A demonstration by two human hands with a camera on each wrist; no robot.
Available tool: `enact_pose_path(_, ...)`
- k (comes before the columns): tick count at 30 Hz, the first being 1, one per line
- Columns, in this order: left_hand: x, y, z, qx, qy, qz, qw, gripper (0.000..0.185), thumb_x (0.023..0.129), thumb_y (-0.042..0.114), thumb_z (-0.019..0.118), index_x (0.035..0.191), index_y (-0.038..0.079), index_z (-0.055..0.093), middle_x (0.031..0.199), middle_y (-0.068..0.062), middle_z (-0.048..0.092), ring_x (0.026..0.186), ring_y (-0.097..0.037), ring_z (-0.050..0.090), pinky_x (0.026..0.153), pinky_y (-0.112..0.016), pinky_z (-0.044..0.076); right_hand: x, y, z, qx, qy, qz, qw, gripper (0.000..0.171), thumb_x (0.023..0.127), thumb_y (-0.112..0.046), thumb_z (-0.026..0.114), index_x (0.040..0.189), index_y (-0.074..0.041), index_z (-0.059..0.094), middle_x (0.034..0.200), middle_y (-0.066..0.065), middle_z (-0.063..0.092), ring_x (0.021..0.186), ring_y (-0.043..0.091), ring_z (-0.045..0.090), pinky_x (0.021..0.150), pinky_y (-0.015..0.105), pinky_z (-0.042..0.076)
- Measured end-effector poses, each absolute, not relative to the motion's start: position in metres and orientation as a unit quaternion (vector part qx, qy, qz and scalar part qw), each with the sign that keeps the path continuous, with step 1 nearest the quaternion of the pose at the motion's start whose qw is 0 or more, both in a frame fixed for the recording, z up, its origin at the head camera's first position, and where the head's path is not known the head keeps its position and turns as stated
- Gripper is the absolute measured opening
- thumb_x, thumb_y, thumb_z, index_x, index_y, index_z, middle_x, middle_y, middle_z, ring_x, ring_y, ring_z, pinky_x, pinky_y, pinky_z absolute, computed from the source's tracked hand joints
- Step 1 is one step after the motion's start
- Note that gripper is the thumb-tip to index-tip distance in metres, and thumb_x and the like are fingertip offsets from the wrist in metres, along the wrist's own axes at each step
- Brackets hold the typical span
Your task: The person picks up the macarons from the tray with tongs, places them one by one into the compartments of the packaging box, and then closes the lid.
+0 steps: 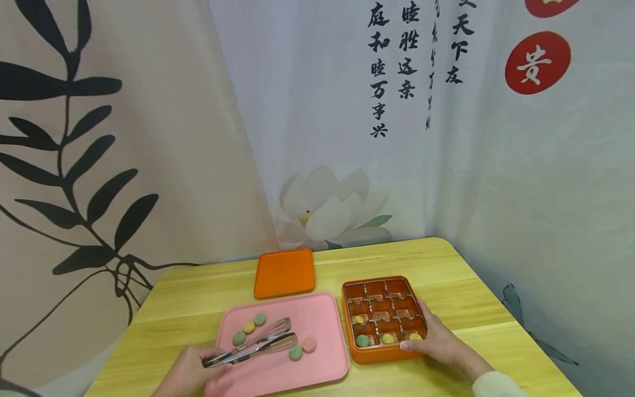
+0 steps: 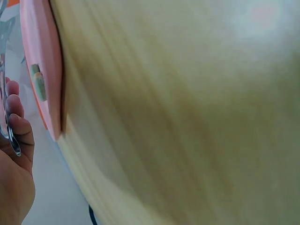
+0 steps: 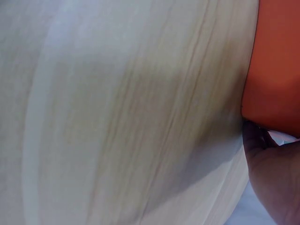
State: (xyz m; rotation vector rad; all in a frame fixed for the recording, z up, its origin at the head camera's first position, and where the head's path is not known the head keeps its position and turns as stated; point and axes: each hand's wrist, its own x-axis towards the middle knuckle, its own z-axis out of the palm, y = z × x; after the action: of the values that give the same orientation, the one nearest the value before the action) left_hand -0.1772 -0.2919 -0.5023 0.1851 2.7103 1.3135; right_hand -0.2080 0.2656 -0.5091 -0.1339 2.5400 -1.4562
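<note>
My left hand (image 1: 190,368) grips a pair of metal tongs (image 1: 258,348) by the handle end, over the pink tray (image 1: 324,314). The tongs' tips are spread, with nothing between them. On the tray, a pink macaron (image 1: 309,345) lies beside a green macaron (image 1: 295,353). Farther left is a row with a yellow macaron (image 1: 249,327) between two green ones. My right hand (image 1: 439,341) holds the near right corner of an orange box (image 1: 379,355), its thumb at the front rim. Inside the divided box, a green macaron (image 1: 362,341) and several yellow ones sit in the near and left compartments.
A flat orange lid (image 1: 285,274) lies behind the tray on the wooden table (image 1: 412,259). Printed curtains (image 1: 337,138) hang behind the table and along its right side.
</note>
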Motion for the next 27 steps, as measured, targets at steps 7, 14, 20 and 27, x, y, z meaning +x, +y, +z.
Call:
enact_pose_path(7, -0.171, -0.295, -0.509, 0.054, 0.889, 0.444, 0.096, 0.034, 0.078, 0.037, 0.084, 0.096, 0.009, 0.078, 0.078, 0.0, 0.071, 0.068, -0.014, 0.059, 0.059, -0.025, 0.049, -0.209, 0.265, -0.509, -0.049, 0.856, -0.503, 0.107, 0.123, 0.078, -0.03, 0.086, 0.158, -0.005, -0.003, 0.147, 0.034, 0.023, 0.134, 0.052, 0.029, 0.105, 0.068, 0.025)
enact_pose_path(14, -0.17, -0.296, -0.513, 0.049, 0.886, 0.449, 0.107, 0.034, 0.076, 0.04, 0.085, 0.092, 0.01, 0.079, 0.083, -0.002, 0.073, 0.075, -0.017, 0.063, 0.063, -0.027, 0.051, -0.208, 0.264, -0.507, -0.05, 0.855, -0.505, 0.106, 0.121, 0.078, -0.028, 0.086, 0.158, -0.005, -0.003, 0.147, 0.034, 0.023, 0.134, 0.051, 0.028, 0.106, 0.068, 0.024)
enact_pose_path(20, -0.168, -0.296, -0.518, 0.065, 0.887, 0.448, 0.096, 0.028, 0.077, 0.031, 0.086, 0.091, 0.008, 0.078, 0.083, -0.001, 0.073, 0.074, -0.014, 0.063, 0.063, -0.026, 0.052, -0.208, 0.264, -0.508, -0.049, 0.859, -0.5, 0.105, 0.122, 0.078, -0.03, 0.086, 0.158, -0.005, -0.003, 0.147, 0.035, 0.024, 0.134, 0.052, 0.029, 0.105, 0.068, 0.026)
enact_pose_path(27, -0.166, -0.295, -0.521, 0.084, 0.893, 0.436, 0.074, 0.023, 0.076, 0.027, 0.086, 0.088, 0.01, 0.079, 0.078, 0.003, 0.072, 0.07, -0.009, 0.062, 0.061, -0.024, 0.051, -0.208, 0.265, -0.509, -0.049, 0.861, -0.496, 0.104, 0.123, 0.077, -0.031, 0.087, 0.158, -0.004, -0.003, 0.147, 0.035, 0.024, 0.134, 0.052, 0.028, 0.105, 0.069, 0.023)
